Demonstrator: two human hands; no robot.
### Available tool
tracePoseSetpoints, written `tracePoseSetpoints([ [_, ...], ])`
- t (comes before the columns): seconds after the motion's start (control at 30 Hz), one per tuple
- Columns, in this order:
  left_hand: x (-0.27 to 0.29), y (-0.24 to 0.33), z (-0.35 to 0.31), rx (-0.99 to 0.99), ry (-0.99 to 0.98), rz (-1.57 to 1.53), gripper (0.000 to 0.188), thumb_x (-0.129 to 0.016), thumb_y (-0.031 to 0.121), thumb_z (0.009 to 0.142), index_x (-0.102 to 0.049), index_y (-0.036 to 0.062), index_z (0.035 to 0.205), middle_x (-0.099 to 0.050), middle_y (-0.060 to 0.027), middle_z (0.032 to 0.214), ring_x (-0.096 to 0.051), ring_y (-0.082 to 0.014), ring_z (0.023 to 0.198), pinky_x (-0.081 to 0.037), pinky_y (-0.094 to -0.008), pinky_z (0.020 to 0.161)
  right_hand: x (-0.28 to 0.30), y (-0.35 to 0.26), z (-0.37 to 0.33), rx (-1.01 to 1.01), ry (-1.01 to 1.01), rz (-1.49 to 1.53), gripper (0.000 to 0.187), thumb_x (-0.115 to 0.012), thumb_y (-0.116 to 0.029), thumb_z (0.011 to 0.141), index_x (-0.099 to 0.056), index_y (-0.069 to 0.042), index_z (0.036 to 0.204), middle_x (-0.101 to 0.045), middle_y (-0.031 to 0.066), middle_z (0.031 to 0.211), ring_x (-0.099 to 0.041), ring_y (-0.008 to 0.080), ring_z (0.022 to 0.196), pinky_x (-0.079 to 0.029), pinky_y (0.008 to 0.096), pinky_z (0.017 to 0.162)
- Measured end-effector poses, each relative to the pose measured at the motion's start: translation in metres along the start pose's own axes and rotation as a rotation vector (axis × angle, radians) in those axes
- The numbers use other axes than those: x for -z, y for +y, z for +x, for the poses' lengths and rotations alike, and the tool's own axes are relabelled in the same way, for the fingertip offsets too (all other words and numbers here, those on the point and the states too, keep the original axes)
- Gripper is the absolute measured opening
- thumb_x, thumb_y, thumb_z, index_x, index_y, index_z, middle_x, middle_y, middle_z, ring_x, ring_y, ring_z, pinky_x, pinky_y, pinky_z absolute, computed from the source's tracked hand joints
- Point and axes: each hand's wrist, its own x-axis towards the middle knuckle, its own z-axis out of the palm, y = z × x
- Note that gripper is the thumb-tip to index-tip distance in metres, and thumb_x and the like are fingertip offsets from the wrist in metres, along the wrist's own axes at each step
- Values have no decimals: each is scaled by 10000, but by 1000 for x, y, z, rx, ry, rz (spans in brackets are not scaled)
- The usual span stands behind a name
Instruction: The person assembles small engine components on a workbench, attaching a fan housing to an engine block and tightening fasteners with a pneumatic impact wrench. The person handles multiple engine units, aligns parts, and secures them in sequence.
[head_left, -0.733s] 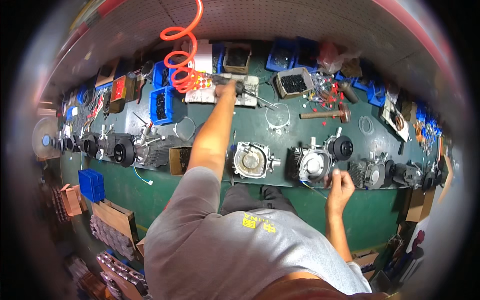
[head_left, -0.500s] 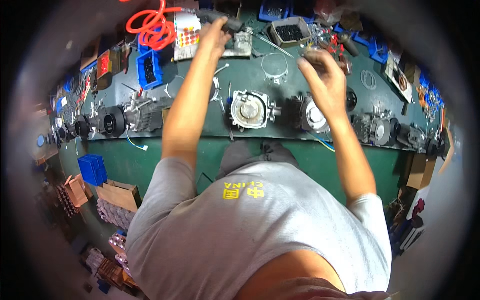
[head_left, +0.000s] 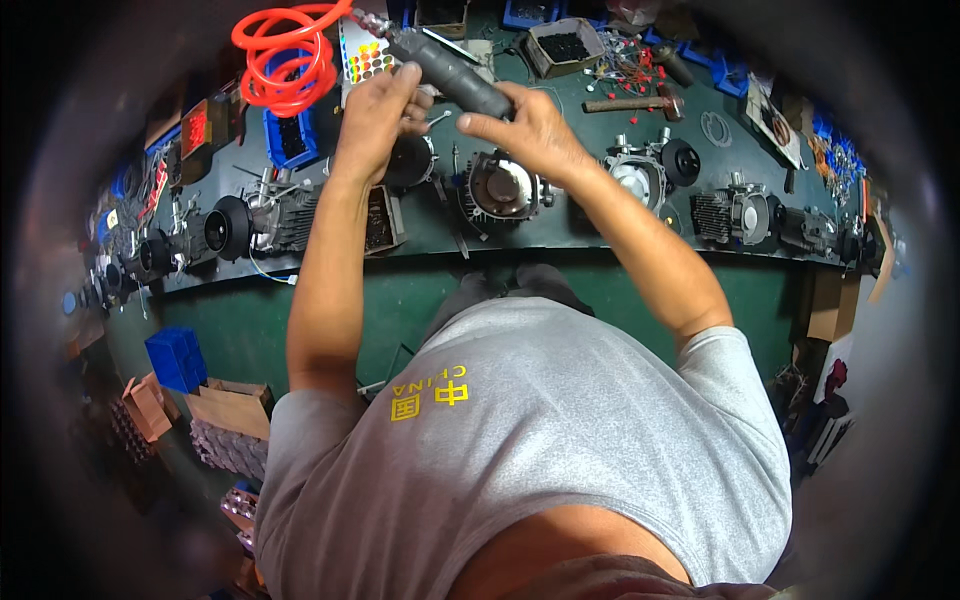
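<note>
Case point(head_left: 503, 187): on the table point(head_left: 742, 158), closest to me.
Right hand point(head_left: 540, 130): fingers look bent round the tool's point(head_left: 452, 75) low end, thumb sticking out.
Left hand point(head_left: 375, 120): half open, nothing seen in it; watching from far off, I can't tell if it touches.
Tool: slanting between my hands; a loose grip could drop it.
Hose point(head_left: 290, 60): a tug could twist the tool.

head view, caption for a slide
Right hand at the end of a dark tool on a coiled red hose, left hand alongside.
</note>
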Motion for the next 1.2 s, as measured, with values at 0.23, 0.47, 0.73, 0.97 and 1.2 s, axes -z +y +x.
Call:
tracePoseSetpoints([
  [0.23, 34, -3, -43, 206, -189, -269, 280, -649, 318, 1031, -625, 59, 927, -529, 30, 727, -464, -74, 605, -351, -234, 538, -41, -9, -45, -164, -53, 187, 441, -840, -270, 879, -641, 4, 1162, -607, -18, 738, -542, 52, 604, -414, 247, 510],
  [0.47, 46, 51, -74, -312, -129, 1100, 212, -742, 223, 974, -691, 22, 1013, -650, 37, 800, -602, -131, 724, -458, -356, 635, -61, -23, -65, -108, 30, 108, 576, -868, -332, 803, -660, 65, 1164, -691, 134, 851, -671, 212, 782, -540, 355, 749],
  [0.73, -14, -11, -77, -85, -50, -519, 630, -730, 372, 974, -491, 0, 1424, -596, -155, 1381, -566, -258, 1296, -374, -463, 1207, -59, -40, -67, 85, -47, 234, 481, -734, -301, 934, -636, 29, 1269, -700, 120, 876, -654, 174, 751, -530, 330, 701],
  [0.97, -21, -2, -67, -79, 94, -883, 254, -656, 108, 959, -587, 67, 1201, -661, -116, 1125, -638, -253, 1076, -474, -522, 1128, 68, 85, 40, -32, -182, -364, 238, -778, -250, 863, -762, -33, 961, -765, 133, 916, -755, 255, 837, -594, 386, 777],
  [1.2, -13, -13, -75, -135, 307, -757, 205, -618, 134, 983, -583, 71, 1175, -632, -76, 1081, -619, -235, 1030, -472, -456, 1086, 85, 255, 108, -260, -672, -1012, 253, -827, -180, 744, -779, -52, 957, -762, 184, 1000, -734, 359, 990, -583, 426, 878],
])
